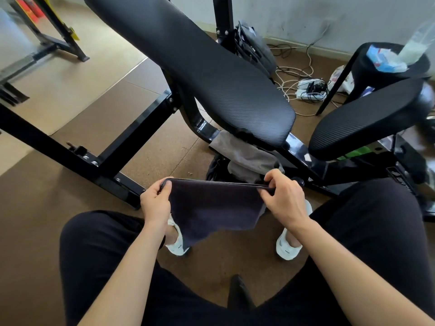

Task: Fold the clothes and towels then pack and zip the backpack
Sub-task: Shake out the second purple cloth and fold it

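**Dark cloth held taut between both hands**

A dark cloth (pixel 211 208) is held up in front of the knees, above the brown floor (pixel 47 231). Its top edge is doubled over and drawn out nearly level between the two hands. The grips therefore sit at the two upper corners, and the rest of the fabric hangs below them. The left corner is pinched by the left hand (pixel 155 201), with the thumb on the near face and the fingers curled over the fold. The right corner is gripped by the right hand (pixel 282 198), whose fingers are curled round the layered edge. The lower hem hangs unevenly (lower on the left side, where it reaches down to a white shoe (pixel 176 245)).

Just beyond the cloth, a grey garment (pixel 244 156) lies over the bench frame beneath the near end of the long black bench pad (pixel 200 67). A dark crumpled heap (pixel 216 170) lies on the floor below it; what the heap is cannot be told. A second, shorter pad (pixel 367 118) is seen to the right. Farther back, a grey bag (pixel 256 45) is leaned against an upright black post (pixel 222 15). A white power strip (pixel 310 90) with tangled cables lies near a black stool (pixel 381 76).
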`<state>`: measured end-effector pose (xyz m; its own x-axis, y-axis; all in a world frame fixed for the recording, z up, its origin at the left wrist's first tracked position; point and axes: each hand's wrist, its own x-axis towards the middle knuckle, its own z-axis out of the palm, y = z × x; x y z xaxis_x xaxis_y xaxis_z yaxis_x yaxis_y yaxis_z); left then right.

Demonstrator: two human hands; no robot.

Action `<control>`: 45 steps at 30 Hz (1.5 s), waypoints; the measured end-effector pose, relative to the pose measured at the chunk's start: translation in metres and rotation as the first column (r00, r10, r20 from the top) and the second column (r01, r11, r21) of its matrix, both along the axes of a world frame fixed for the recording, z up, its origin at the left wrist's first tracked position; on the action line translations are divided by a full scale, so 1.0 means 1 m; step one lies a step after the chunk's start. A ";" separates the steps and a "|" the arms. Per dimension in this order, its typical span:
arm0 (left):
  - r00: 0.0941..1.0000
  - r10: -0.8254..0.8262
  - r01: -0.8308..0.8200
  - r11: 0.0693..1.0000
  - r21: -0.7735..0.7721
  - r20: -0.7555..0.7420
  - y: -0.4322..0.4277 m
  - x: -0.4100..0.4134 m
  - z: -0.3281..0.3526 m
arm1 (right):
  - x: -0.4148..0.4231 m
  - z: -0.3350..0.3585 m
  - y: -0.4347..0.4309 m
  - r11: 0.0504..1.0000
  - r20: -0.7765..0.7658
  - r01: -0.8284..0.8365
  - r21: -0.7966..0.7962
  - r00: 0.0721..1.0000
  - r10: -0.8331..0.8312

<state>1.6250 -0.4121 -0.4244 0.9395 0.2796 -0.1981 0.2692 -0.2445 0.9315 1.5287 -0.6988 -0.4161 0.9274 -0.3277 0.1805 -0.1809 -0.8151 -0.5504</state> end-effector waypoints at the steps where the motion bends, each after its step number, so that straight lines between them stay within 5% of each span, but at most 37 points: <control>1: 1.000 -0.003 0.003 1.000 -0.003 -0.004 0.001 0.000 -0.001 | 0.000 0.003 0.000 1.000 -0.023 -0.013 0.018 1.000 0.014; 6: 1.000 -0.025 0.025 1.000 0.013 0.004 -0.004 -0.003 0.001 | 0.000 0.004 0.001 0.973 -0.188 -0.213 0.088 0.956 0.226; 18: 1.000 0.008 -0.008 1.000 0.014 -0.001 -0.003 0.005 -0.008 | -0.009 0.011 0.024 0.854 -0.028 -0.437 0.282 0.886 0.462; 26: 0.994 -0.105 0.105 0.993 0.062 0.011 -0.008 0.008 -0.015 | -0.015 0.010 0.037 0.712 -0.392 -0.666 0.223 0.607 0.691; 31: 0.984 -0.179 0.176 0.979 0.102 0.022 -0.010 0.008 -0.017 | -0.012 0.004 0.032 0.774 -0.512 -0.550 0.314 0.588 0.626; 37: 0.963 -0.271 0.271 0.962 0.045 0.005 -0.019 -0.004 -0.010 | -0.003 -0.008 0.023 0.855 -0.430 -0.220 0.470 0.789 0.440; 41: 0.912 -0.409 0.409 0.913 0.004 0.009 -0.030 -0.017 -0.013 | -0.001 -0.009 0.031 0.627 -0.335 0.093 0.773 0.899 0.280; 45: 0.845 -0.532 0.531 0.847 0.036 0.052 -0.046 -0.033 -0.020 | -0.001 -0.006 0.041 0.353 -0.295 0.192 0.916 0.918 0.265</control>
<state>1.5920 -0.4580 -0.4449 0.9548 -0.2627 -0.1388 0.0388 -0.3531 0.9348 1.5277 -0.6575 -0.4218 0.8508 -0.0320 -0.5244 -0.5138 0.1583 -0.8432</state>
